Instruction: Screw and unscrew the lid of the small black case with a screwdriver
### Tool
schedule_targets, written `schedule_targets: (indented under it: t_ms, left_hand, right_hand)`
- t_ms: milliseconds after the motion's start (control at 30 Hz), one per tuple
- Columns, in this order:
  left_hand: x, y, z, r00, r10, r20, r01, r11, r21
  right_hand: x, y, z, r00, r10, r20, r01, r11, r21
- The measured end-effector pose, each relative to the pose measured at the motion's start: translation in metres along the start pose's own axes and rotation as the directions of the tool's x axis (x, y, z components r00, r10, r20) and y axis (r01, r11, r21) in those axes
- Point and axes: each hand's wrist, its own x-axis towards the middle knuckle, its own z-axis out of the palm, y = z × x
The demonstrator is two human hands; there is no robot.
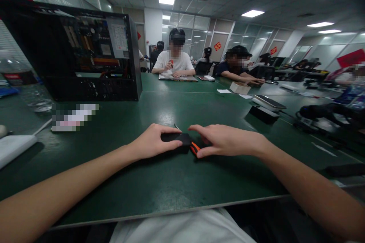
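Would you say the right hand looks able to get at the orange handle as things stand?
Probably yes: the right hand is open, its thumb close by the orange handle, nothing visible between them; the black box in the left hand sits on the other side.

We reach inward from either side, our bare left forearm [85, 174] running nearly straight through the left wrist [129, 153], our bare right forearm [302, 178] angling up to a bent right wrist [258, 144]. Our left grip [155, 142] is clasped, thumb opposite fingers. Our right grip [221, 140], palm turned inward, gapes nearby, its thumb [207, 152] and index finger [196, 128] spread apart.
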Motion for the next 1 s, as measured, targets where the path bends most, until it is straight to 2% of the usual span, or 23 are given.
schedule_targets:
  t_ms: [67, 133, 367, 467, 533, 633, 733, 867, 933, 1000]
  left_hand:
    - [0.001, 0.0, 0.001, 1.0, -0.015, -0.008, 0.015, 1.0, -0.011]
    - [0.001, 0.0, 0.002, 0.999, -0.032, -0.015, 0.031, 0.999, -0.022]
    - [0.002, 0.0, 0.004, 0.998, -0.054, -0.028, 0.053, 0.998, -0.031]
    - [0.002, 0.001, 0.003, 0.998, -0.06, -0.01, 0.06, 0.997, -0.04]
    - [0.003, 0.002, 0.003, 0.998, -0.067, -0.011, 0.066, 0.997, -0.042]
    - [0.003, 0.004, 0.003, 0.998, -0.067, -0.008, 0.066, 0.997, -0.05]
    - [0.002, 0.005, 0.003, 0.997, -0.071, -0.002, 0.071, 0.995, -0.066]
    - [0.003, 0.006, 0.004, 0.996, -0.091, -0.012, 0.09, 0.993, -0.075]
    - [0.003, 0.006, 0.004, 0.995, -0.102, -0.008, 0.101, 0.992, -0.08]
    - [0.003, 0.006, 0.004, 0.994, -0.112, -0.004, 0.111, 0.991, -0.076]
  right_hand:
    - [-0.005, -0.003, -0.001, 0.997, 0.004, 0.083, -0.002, 1.0, -0.019]
    - [-0.005, -0.005, -0.001, 0.996, -0.006, 0.091, 0.007, 1.0, -0.018]
    - [0.012, 0.002, 0.01, 1.0, -0.01, -0.025, 0.007, 0.997, -0.08]
    - [0.018, 0.008, 0.014, 0.995, -0.033, -0.092, 0.03, 0.999, -0.035]
    - [0.019, 0.012, 0.012, 0.982, -0.046, -0.182, 0.051, 0.998, 0.023]
    - [0.017, 0.017, 0.001, 0.92, -0.007, -0.392, 0.071, 0.986, 0.149]
    - [0.012, 0.017, -0.011, 0.817, 0.123, -0.563, 0.103, 0.93, 0.354]
    - [0.004, 0.011, -0.022, 0.68, 0.237, -0.694, 0.272, 0.797, 0.539]
    - [0.002, 0.006, -0.023, 0.642, 0.252, -0.724, 0.326, 0.765, 0.555]
    - [0.002, 0.002, -0.023, 0.63, 0.249, -0.735, 0.359, 0.746, 0.561]
